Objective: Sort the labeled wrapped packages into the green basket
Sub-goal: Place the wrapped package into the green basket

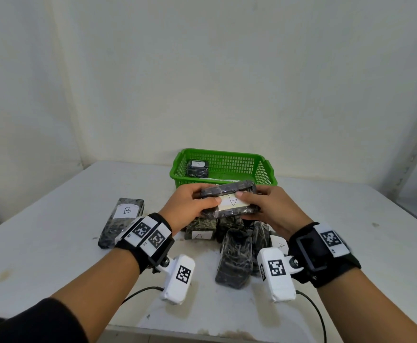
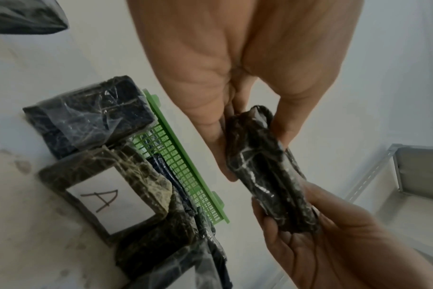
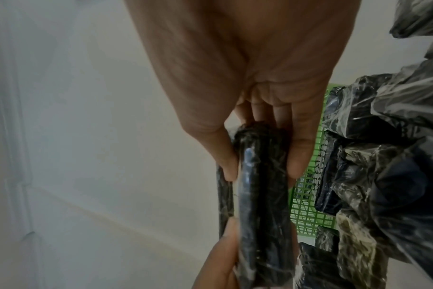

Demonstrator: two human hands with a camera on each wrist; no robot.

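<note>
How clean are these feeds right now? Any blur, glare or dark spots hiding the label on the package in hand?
Head view: even light, sharp, the A on the held package readable between left hand and right hand. Left wrist view: soft with motion blur, label hidden. Right wrist view: dim, blurred, only the package edge shows.

left grip, right grip, both clasping

The head view is bright and even, with soft light and faint shadows. Its edges bend. Both wrist views are blurry and stretched at the sides. The right wrist view is darker, and everything near the right hand looks smeared.
</note>
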